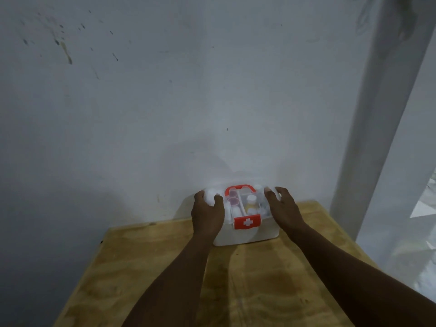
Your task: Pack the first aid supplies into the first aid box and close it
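Note:
A white first aid box [250, 234] stands at the far edge of the wooden table, close to the wall. Its clear lid [243, 201] lies over the top, and small bottles and jars show through it. A red handle [240, 188] lies on the lid, and a red latch with a white cross [247, 221] sits on the front. My left hand [207, 214] grips the lid's left end, fingers curled over it. My right hand [282, 207] rests on the lid's right end with its fingers spread.
The wooden table [236, 279] runs from the box toward me. A stained white wall [165, 102] rises right behind the box. A white post [377, 114] stands at the right, beyond the table's right edge.

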Motion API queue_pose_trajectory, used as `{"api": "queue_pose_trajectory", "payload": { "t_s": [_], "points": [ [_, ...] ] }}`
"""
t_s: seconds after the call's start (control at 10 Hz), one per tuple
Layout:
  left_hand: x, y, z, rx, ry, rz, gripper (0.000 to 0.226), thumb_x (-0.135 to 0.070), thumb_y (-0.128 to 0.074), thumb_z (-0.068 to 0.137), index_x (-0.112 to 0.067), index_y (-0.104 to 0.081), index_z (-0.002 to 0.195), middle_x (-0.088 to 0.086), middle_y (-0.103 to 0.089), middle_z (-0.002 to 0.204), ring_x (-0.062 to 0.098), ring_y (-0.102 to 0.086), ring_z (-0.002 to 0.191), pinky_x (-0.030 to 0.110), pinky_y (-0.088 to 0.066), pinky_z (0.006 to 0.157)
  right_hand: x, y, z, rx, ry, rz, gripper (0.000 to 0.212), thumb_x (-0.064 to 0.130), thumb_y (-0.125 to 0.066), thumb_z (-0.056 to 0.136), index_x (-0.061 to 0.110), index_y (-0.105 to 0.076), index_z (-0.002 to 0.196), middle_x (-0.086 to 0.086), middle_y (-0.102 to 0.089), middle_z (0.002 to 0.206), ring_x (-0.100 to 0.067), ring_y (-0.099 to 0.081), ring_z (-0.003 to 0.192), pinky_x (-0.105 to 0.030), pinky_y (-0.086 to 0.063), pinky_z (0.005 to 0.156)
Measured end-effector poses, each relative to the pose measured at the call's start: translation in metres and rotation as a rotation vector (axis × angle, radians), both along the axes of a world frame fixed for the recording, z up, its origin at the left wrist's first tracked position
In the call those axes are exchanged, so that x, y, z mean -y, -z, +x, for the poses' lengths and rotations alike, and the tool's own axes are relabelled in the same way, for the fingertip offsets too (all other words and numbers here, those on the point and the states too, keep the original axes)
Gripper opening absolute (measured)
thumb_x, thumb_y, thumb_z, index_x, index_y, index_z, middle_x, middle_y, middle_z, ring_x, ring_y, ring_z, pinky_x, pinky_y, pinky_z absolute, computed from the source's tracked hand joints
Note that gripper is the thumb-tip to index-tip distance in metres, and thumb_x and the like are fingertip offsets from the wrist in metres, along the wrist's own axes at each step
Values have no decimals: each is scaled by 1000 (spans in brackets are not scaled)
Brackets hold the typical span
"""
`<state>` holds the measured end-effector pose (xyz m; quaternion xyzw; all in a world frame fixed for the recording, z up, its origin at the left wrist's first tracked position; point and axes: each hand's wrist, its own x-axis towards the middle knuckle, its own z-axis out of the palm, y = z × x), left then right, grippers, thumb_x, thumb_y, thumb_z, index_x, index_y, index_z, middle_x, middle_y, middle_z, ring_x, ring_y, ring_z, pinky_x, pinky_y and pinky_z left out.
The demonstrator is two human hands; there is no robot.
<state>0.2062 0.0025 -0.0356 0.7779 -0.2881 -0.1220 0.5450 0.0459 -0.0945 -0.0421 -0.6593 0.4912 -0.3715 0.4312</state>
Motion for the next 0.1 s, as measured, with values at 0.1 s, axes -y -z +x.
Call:
{"api": "queue_pose_trajectory", "payload": {
  "t_s": [0.1],
  "points": [
    [-5, -8, 0, 179, 1, 72, 58, -43, -54, 98, -20, -37, 149, 4, -44, 153, 26, -46, 138, 40, -42, 110, -4, -10, -5, -138, 15, -66, 70, 59, -40, 96, 16, -31, 150, -12, -37, 155, -33, -43, 137, -46, -41, 107]
  ]
}}
